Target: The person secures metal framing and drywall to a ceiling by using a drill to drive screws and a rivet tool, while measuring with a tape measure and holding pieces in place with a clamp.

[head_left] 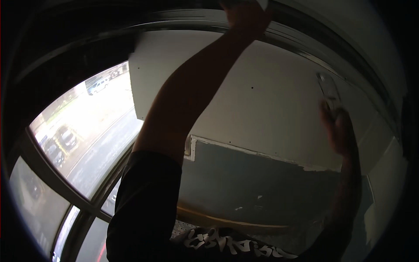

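Observation:
My left arm reaches high across a white wall panel [279, 113] to a dark metal channel [192, 17] along the top. Up there my left hand [248, 18] is partly cut off by the upper edge, and its fingers are too dark and hidden to read. A small pale piece [263, 4] shows beside it. On the right, my right hand [338, 126] is closed around the lower end of a slim, silvery-grey tool with a rounded tip [328, 89]. That tool points upward in front of the panel; its exact kind is unclear.
Left of the panel is a window [91, 131] with dark frame bars [94, 205]; parked cars [65, 137] and a road show through it. Below the panel's ragged white lower edge [262, 153] lies a dark grey wall [244, 179]. A yellowish strip [231, 219] runs lower down.

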Demonstrator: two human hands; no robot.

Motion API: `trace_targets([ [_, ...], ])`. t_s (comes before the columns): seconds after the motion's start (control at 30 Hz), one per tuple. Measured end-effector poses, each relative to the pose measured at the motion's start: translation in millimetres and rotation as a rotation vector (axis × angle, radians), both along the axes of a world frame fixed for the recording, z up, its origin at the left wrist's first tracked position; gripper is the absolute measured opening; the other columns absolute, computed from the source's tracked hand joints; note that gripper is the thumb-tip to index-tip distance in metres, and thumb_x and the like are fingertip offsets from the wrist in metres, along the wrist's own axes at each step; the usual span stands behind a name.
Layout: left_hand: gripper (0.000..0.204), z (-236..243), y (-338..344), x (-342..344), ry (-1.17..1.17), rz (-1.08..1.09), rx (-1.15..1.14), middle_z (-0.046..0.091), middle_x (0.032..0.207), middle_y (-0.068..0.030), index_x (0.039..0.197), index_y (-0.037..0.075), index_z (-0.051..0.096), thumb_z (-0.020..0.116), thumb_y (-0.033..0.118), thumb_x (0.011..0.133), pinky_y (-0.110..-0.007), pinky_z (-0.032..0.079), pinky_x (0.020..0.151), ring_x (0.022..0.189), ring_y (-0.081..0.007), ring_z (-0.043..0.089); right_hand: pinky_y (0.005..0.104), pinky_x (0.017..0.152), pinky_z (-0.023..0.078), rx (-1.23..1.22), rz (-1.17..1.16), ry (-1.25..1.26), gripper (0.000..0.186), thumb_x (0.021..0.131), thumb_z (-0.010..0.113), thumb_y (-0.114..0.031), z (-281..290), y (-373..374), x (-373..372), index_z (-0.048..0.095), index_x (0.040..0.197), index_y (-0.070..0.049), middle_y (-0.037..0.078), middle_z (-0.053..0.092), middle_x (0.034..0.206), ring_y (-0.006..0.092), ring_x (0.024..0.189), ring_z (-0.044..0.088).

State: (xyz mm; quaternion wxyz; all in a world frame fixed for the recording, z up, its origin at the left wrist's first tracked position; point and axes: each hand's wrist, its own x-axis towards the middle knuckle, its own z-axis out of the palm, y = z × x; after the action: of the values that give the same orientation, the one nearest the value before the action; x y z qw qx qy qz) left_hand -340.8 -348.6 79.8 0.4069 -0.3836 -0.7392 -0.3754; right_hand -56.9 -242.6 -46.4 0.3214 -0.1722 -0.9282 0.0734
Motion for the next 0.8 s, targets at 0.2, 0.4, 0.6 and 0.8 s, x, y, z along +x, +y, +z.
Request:
trace_targets([
  [0.2, 0.073, 5.6, 3.9, -8.0, 0.024, -0.013, 0.106, 0.067, 0.113, -0.0276, 0.127, -0.006, 0.055, 0.048, 0.059, 0.094, -0.056, 0.024, 0.116, 0.114, -0.0407, 0.062, 0.0452, 0.088, 0.052, 0.632, -0.088, 0.246, 0.033, 0.1, 0.052, -0.026, 86.1, 8.9, -60.9, 0.061, 0.123, -0.003, 0.02, 0.068, 0.107, 0.0345, 0.102, 0.067],
  [0.4, 0.075, 9.2, -1.7, -20.2, 0.048, 0.026, 0.088, 0.069, 0.107, -0.0267, 0.116, -0.004, 0.063, 0.048, 0.065, 0.092, -0.054, 0.03, 0.112, 0.11, -0.0399, 0.064, 0.0422, 0.077, 0.055, 0.452, -0.466, -0.036, 0.039, 0.101, 0.052, -0.037, 153.2, -25.6, -103.7, 0.068, 0.103, -0.001, 0.015, 0.069, 0.093, 0.0281, 0.083, 0.068],
  [0.6, 0.076, 5.9, -1.4, -5.0, 0.089, 0.0, 0.153, 0.071, 0.091, -0.0264, 0.107, -0.006, 0.067, 0.048, 0.066, 0.091, -0.053, 0.03, 0.113, 0.1, -0.0395, 0.068, 0.0449, 0.071, 0.054, 0.976, -0.3, -0.145, 0.041, 0.101, 0.051, -0.037, 163.5, 26.5, -124.8, 0.068, 0.101, 0.0, 0.016, 0.07, 0.083, 0.0286, 0.078, 0.069],
  [0.8, 0.073, 4.9, -0.3, -8.6, 0.115, 0.062, 0.144, 0.071, 0.09, -0.027, 0.107, -0.005, 0.068, 0.048, 0.063, 0.092, -0.053, 0.028, 0.114, 0.097, -0.0398, 0.068, 0.0435, 0.064, 0.05, 0.671, -0.27, -0.041, 0.041, 0.102, 0.05, -0.037, 162.6, 23.0, -139.4, 0.068, 0.096, 0.0, 0.011, 0.066, 0.073, 0.0226, 0.067, 0.064],
])
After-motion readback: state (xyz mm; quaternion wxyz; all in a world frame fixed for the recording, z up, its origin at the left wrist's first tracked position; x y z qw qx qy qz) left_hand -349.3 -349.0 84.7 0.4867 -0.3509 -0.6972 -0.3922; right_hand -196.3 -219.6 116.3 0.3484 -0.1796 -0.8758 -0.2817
